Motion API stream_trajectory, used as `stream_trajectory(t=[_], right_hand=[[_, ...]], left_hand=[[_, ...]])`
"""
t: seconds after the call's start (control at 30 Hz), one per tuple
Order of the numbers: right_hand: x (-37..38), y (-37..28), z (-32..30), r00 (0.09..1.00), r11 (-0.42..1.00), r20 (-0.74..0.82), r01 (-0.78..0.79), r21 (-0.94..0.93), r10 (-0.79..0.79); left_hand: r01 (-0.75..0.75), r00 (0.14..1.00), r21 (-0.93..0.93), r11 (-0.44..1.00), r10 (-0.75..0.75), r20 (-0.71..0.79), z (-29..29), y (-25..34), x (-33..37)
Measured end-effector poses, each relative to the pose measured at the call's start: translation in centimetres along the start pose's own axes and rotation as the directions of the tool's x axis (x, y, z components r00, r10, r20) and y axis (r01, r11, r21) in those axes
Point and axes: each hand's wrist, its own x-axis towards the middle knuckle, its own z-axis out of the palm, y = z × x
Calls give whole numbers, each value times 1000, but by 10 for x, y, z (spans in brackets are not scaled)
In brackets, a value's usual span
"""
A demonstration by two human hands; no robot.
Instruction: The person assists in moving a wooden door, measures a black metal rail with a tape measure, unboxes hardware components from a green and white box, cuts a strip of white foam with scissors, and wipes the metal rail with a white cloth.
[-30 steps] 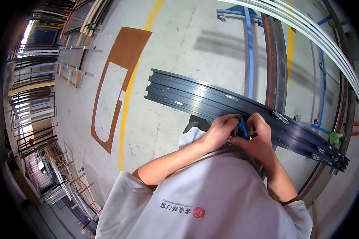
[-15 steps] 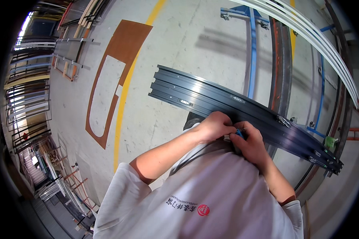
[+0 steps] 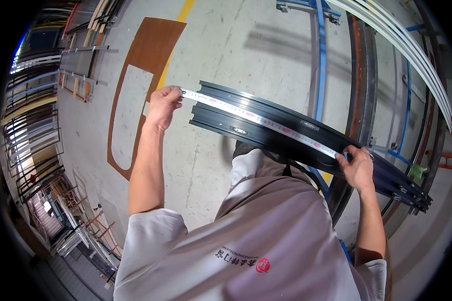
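A tape measure (image 3: 266,121) is drawn out over a long dark metal profile (image 3: 281,145). My left hand (image 3: 164,106), beyond the profile's left end, pinches the tape's free end. Toward the right, my right hand (image 3: 355,165) closes round the tape's case, which the fingers mostly hide, and lies against the profile. The white blade runs lengthwise along the dark surface and juts past the profile's left end. A small metal fitting (image 3: 240,130) sits on the near side of the profile, and another fitting (image 3: 310,125) on its far side.
On the floor, left, lies a brown cut-out sheet (image 3: 155,42) by a yellow line (image 3: 185,11). Blue frame bars (image 3: 320,65) and dark rails (image 3: 362,75) stand beyond the profile. White curved strips (image 3: 407,55) cross the upper right. Racks of frames (image 3: 35,110) line the far left.
My hands were together at the profile's near edge. They have moved apart, the left out past the left end, the right along to the right, with the tape now stretched between them.
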Motion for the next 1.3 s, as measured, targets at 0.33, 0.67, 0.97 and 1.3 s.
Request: stream_trajectory(t=[0.33, 0.67, 0.97, 1.3], right_hand=[[11, 24, 22, 980, 974, -195, -13, -226, -32], [9, 30, 35, 950, 977, -307, -12, -213, -55], [4, 55, 33, 955, 975, -297, -80, -206, 15], [4, 57, 32, 952, 981, -302, -14, -194, -46]], left_hand=[[-110, 993, 570, 815, 119, 22, 25, -34, 15], [-178, 963, 787, 591, 271, 14, 37, -29, 13], [-767, 617, 599, 228, 517, 594, 167, 5, -47], [-974, 217, 227, 11, 349, 912, 255, -22, -37]])
